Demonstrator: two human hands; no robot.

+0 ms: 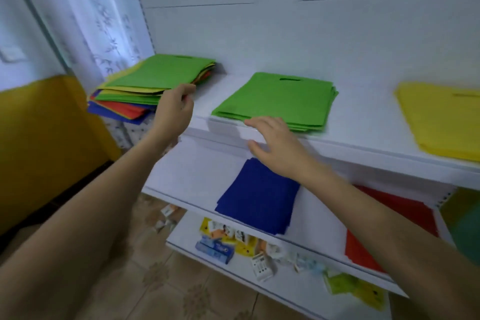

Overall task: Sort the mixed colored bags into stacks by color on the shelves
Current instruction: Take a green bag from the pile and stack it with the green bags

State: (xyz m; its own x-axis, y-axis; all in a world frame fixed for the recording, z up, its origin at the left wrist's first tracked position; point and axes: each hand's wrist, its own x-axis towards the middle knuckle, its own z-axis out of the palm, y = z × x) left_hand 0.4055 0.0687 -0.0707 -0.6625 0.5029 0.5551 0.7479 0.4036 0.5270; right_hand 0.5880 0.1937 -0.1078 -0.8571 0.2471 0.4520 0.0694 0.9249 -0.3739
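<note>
Green bags are lying in a neat green stack (275,101) in the middle of the top shelf (363,117). Left of it, at the shelf's end, a mixed pile (124,101) is sitting, with green, yellow, red and blue bags all jumbled and a green one on top.

The left hand (174,109) is reaching to the near corner of that mixed pile. Its fingers are curling round the corner and pinching it, but blur is hiding how many bags it is holding.

The right hand (275,145) is hanging by the front edge of the green stack. Its fingers are lying loose and spread, and it is holding nothing. Its fingertips are right at the stack's edge; I cannot tell if they are touching.

A yellow stack (441,122) is lying far right on the same shelf. On the shelf below, a blue stack (259,202) is sitting under the right hand, and a red stack (363,249) is lying further right, partly behind the arm. Small packets (233,239) are lying scattered on the lowest shelf.
</note>
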